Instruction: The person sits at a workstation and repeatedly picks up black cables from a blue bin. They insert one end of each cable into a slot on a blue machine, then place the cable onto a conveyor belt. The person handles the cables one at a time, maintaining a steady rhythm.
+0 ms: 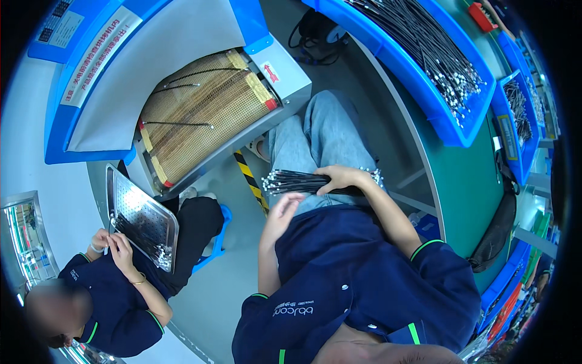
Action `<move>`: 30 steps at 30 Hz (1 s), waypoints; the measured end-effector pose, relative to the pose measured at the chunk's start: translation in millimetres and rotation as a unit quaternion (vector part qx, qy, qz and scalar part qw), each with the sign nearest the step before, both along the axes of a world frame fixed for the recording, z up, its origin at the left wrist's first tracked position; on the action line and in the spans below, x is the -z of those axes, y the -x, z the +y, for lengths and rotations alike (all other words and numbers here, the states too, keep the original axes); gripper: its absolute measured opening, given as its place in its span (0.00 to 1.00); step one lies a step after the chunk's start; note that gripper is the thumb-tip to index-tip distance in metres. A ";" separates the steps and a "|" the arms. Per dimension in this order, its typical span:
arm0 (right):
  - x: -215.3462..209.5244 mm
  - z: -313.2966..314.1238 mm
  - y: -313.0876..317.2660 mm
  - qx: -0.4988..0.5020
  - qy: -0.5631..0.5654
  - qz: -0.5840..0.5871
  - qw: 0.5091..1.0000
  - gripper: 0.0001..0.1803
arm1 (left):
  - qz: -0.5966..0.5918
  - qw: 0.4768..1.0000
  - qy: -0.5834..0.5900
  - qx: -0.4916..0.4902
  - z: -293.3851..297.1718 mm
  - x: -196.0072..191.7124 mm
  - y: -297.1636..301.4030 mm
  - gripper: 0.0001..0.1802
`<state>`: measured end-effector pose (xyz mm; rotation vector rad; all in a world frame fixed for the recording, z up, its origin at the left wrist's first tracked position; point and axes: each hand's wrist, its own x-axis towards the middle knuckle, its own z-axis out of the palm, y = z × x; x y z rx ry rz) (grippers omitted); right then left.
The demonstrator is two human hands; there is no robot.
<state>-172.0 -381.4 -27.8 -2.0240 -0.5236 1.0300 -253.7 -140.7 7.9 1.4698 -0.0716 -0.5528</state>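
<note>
Blue panels and a pale curtain front the one machine [130, 94] at our upper left, with one mesh belt [227, 103] running out of it. One green table [451, 185] stands on our right, bearing one large blue bin [388, 45] heaped with black cables. To our left a co-worker has one perforated metal tray [130, 194] with a pile of cables in it. Across our lap lies one bundle of black cables [294, 182], white-tipped at both ends, its strands too many to count. Of our two hands, the right hand [342, 177] comes down over the bundle right of its middle and clasps it, both ends sticking out past the grip. Our left hand [283, 212] is just beside the left part, fingers loosely curved; we cannot tell whether they touch it. Three thin single cables [179, 124] lie apart on the belt.
</note>
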 end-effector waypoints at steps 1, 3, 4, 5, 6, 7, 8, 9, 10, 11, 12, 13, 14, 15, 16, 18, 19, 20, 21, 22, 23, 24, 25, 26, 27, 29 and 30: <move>1.7 -1.7 0.4 0.027 -0.009 -0.020 0.999 0.29 | -0.014 1.000 -0.019 -0.021 3.2 -1.9 -8.0 0.11; 7.0 -5.7 0.4 0.081 -0.028 -0.061 0.994 0.26 | -0.041 0.993 -0.043 -0.101 8.5 7.9 -19.1 0.11; -3.9 -5.1 -2.8 0.111 -0.014 -0.059 0.992 0.19 | -0.051 0.989 -0.062 -0.125 11.7 14.5 -26.0 0.11; 0.5 -8.0 -3.4 0.124 -0.011 -0.071 0.990 0.17 | -0.061 0.984 -0.081 -0.148 15.0 20.4 -32.3 0.10; 8.4 -12.0 -3.2 0.137 -0.009 -0.082 0.987 0.16 | -0.061 0.981 -0.102 -0.153 17.8 25.6 -36.5 0.10; 9.5 -12.6 -3.8 0.151 -0.008 -0.093 0.984 0.14 | -0.079 0.975 -0.159 -0.137 16.9 20.7 -42.1 0.11; 9.8 -13.2 -2.0 0.179 -0.007 -0.098 0.979 0.12 | -0.096 0.964 -0.215 -0.120 15.7 13.5 -47.2 0.12; 9.4 -14.4 -0.8 0.186 -0.007 -0.100 0.977 0.11 | -0.114 0.951 -0.270 -0.103 14.2 9.6 -51.9 0.14; 4.3 -13.8 -1.7 0.192 -0.008 -0.103 0.976 0.11 | -0.148 0.942 -0.284 -0.106 13.3 11.0 -55.2 0.15; 1.6 -13.1 -2.4 0.197 -0.009 -0.106 0.975 0.10 | -0.182 0.931 -0.297 -0.109 11.2 14.3 -57.6 0.17; 1.9 -13.6 -2.2 0.195 -0.017 -0.109 0.975 0.10 | -0.215 0.919 -0.310 -0.112 9.3 18.3 -60.0 0.18; 2.0 -15.0 -2.5 0.194 -0.024 -0.113 0.974 0.10 | -0.226 0.909 -0.339 -0.088 8.2 23.0 -63.9 0.19; 1.6 -15.7 -3.5 0.192 -0.031 -0.117 0.974 0.09 | -0.236 0.897 -0.368 -0.065 7.5 29.0 -67.6 0.20; 0.5 -16.5 -5.1 0.192 -0.026 -0.127 0.973 0.09 | -0.246 0.883 -0.397 -0.043 6.6 36.1 -70.7 0.21; -5.8 -17.7 -7.1 0.190 -0.021 -0.136 0.972 0.09 | -0.253 0.883 -0.391 -0.062 2.7 40.0 -73.4 0.20; -17.7 -18.5 -12.0 0.180 -0.023 -0.144 0.973 0.09 | -0.182 0.934 -0.296 -0.086 5.0 43.7 -72.6 0.19; -23.5 -19.4 -14.8 0.175 -0.030 -0.144 0.974 0.10 | -0.146 0.954 -0.246 -0.096 4.7 40.3 -73.2 0.18; -29.1 -20.1 -17.3 0.170 -0.036 -0.143 0.974 0.10 | -0.151 0.949 -0.259 -0.097 5.3 36.2 -72.2 0.16; -34.3 -20.2 -19.1 0.165 -0.041 -0.146 0.975 0.09 | -0.155 0.944 -0.273 -0.099 6.6 31.0 -70.0 0.15; -39.2 -19.4 -22.1 0.159 -0.047 -0.151 0.975 0.09 | -0.161 0.939 -0.288 -0.101 8.4 25.3 -69.3 0.13; -45.6 -18.3 -25.3 0.154 -0.054 -0.155 0.974 0.09 | -0.168 0.934 -0.295 -0.109 10.6 20.3 -68.7 0.12; -53.4 -16.9 -29.6 0.141 -0.055 -0.169 0.974 0.09 | -0.176 0.929 -0.303 -0.117 12.9 15.4 -68.3 0.11; -62.9 -12.1 -33.3 0.127 -0.057 -0.181 0.974 0.09 | -0.181 0.924 -0.311 -0.126 15.4 10.8 -65.8 0.09; -69.3 -7.3 -34.9 0.116 -0.058 -0.192 0.973 0.10 | -0.185 0.923 -0.316 -0.119 15.5 6.3 -64.9 0.08; -72.4 -0.1 -35.4 0.104 -0.078 -0.212 0.968 0.11 | -0.193 0.924 -0.314 -0.103 14.7 3.2 -63.9 0.08; -78.1 19.3 -37.5 0.083 -0.119 -0.255 0.956 0.12 | -0.212 0.924 -0.310 -0.070 10.6 -6.4 -63.1 0.08; -81.5 28.3 -36.3 0.078 -0.131 -0.251 0.956 0.13 | -0.203 0.928 -0.306 -0.059 6.0 -15.0 -63.2 0.08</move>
